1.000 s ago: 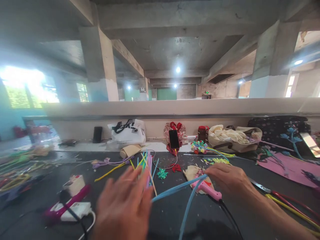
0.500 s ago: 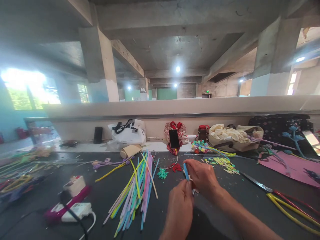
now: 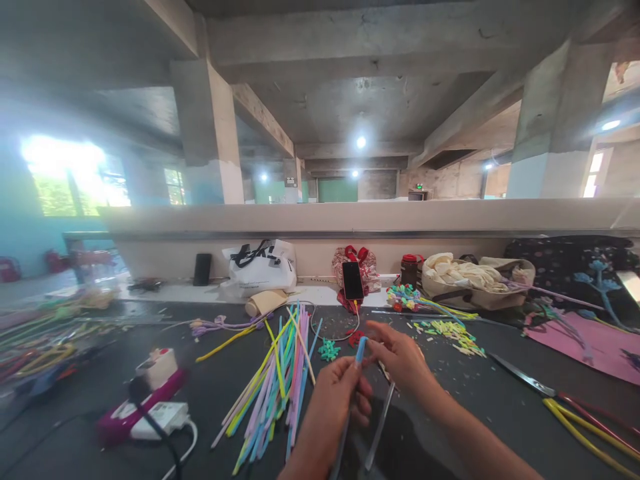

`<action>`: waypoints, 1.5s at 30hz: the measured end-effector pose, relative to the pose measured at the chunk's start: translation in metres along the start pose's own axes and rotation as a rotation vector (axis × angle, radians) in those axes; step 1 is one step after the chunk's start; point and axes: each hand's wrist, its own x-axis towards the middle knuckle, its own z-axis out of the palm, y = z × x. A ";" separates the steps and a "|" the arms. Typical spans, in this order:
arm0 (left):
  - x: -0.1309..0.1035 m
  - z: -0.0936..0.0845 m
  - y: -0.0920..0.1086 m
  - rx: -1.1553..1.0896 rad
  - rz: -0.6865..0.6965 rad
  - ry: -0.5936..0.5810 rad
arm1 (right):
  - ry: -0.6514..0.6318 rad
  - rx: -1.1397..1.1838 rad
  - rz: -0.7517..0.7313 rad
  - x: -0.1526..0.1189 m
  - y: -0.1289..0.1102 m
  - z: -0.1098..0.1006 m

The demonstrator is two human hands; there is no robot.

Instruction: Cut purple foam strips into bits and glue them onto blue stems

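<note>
Light-blue slender strip (image 3: 361,351): tilted upward between the hands, its upper end showing above the left thumb; the lower part is hidden by the fingers.
Left hand (image 3: 340,393): near the middle, thumb and forefinger closed on the strip, the other fingers loosely curled below.
Right hand (image 3: 403,357): just to the right, fingers narrowly spaced at the strip's upper end — whether they pinch it or only touch it, I cannot tell.
Shiny grey narrow rod (image 3: 381,427): slants toward the near edge below the right hand (what its far end meets is hidden).
Loose bundle of long pastel sticks (image 3: 270,397): left of the left hand, fanned and overlapping on the black tabletop (image 3: 220,367).
Small piles: teal-green short pieces (image 3: 329,349) and red pieces (image 3: 355,338) just beyond the hands; pale-yellow short pieces (image 3: 453,331) farther right.
Long metal-bladed scissors (image 3: 523,375): right side, blades pointing far and left.
Magenta power strip (image 3: 140,403): near left, white plugs (image 3: 163,419) in it.
Far side: a white plastic bag with black lettering (image 3: 263,270) at left; a dark upright phone (image 3: 353,280) — cable attached — before a red-patterned cloth bag (image 3: 373,263).
</note>
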 end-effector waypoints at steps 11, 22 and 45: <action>0.023 -0.013 -0.010 -0.074 -0.098 0.003 | -0.153 0.200 0.191 0.017 0.021 0.026; 0.034 -0.009 -0.007 -0.023 -0.092 0.059 | -0.163 0.265 0.241 0.028 0.036 0.019; 0.042 -0.015 0.010 0.550 0.294 0.263 | -0.079 0.278 0.244 0.012 0.018 -0.007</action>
